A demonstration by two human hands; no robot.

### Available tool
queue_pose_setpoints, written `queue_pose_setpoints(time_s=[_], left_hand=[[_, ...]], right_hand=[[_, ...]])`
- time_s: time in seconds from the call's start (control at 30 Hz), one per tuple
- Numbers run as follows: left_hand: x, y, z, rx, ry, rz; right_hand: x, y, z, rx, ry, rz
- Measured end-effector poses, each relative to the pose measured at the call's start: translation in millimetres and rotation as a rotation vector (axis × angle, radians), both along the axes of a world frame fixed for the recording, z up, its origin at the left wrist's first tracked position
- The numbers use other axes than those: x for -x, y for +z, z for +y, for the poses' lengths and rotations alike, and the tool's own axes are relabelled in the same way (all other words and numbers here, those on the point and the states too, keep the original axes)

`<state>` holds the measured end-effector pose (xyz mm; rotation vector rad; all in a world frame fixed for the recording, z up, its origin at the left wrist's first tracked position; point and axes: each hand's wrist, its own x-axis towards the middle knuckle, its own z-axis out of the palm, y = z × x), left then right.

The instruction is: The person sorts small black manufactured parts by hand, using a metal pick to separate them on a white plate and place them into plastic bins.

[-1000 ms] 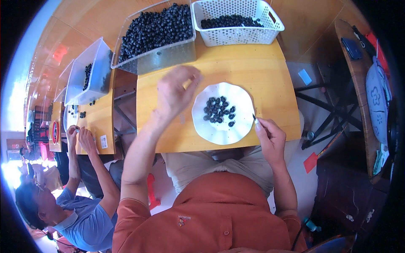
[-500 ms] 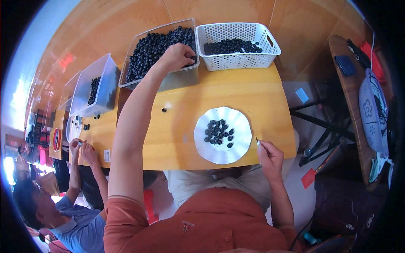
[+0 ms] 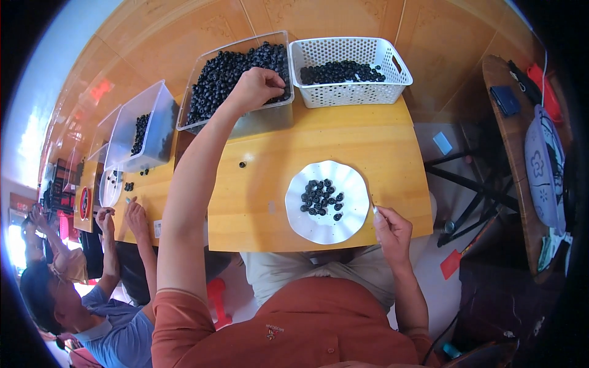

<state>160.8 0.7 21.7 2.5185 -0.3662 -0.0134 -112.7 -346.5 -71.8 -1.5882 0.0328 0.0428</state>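
My left hand (image 3: 257, 88) is over the near right side of a clear plastic bin (image 3: 246, 126) heaped with small black round pieces (image 3: 224, 80). Its fingers are curled in a pinch, and whatever they hold is hidden. By the right edge of a white scalloped plate (image 3: 299, 226), my right hand (image 3: 392, 230) pinches a small thin tool (image 3: 375, 209) with a whitish part. Several black round pieces (image 3: 318, 197), some with a hole in the middle, lie on the plate.
A white perforated basket (image 3: 353, 95) with more black pieces stands right of the bin. One loose piece (image 3: 242, 164) lies on the table (image 3: 257, 214). At left, a co-worker's hands (image 3: 136, 221) are near another clear bin (image 3: 126, 161). A wooden side table (image 3: 512, 165) stands at right.
My left hand has lifted slightly off the pieces in the bin. My right hand stays beside the plate. The co-worker's hands have moved apart, and the whole view has shifted a little.
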Motion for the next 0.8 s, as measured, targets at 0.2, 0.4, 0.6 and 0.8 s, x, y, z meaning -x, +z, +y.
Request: queue_pose_setpoints(time_s=[0.2, 0.4, 0.6, 0.8], left_hand=[[15.0, 3.4, 12.4, 0.251, 0.033, -0.040], [57.4, 9.8, 8.8, 0.711, 0.063, 0.062], [115.0, -6.5, -8.3, 1.256, 0.018, 0.145], [156.7, -41.0, -22.7, 1.415, -0.001, 0.242]], right_hand=[[1.6, 1.3, 2.5, -0.021, 0.003, 0.002], [3.4, 2.8, 5.6, -0.033, 0.006, 0.027], [4.3, 4.0, 8.7, -0.036, 0.012, 0.033], [2.3, 7.5, 10.3, -0.019, 0.021, 0.029]])
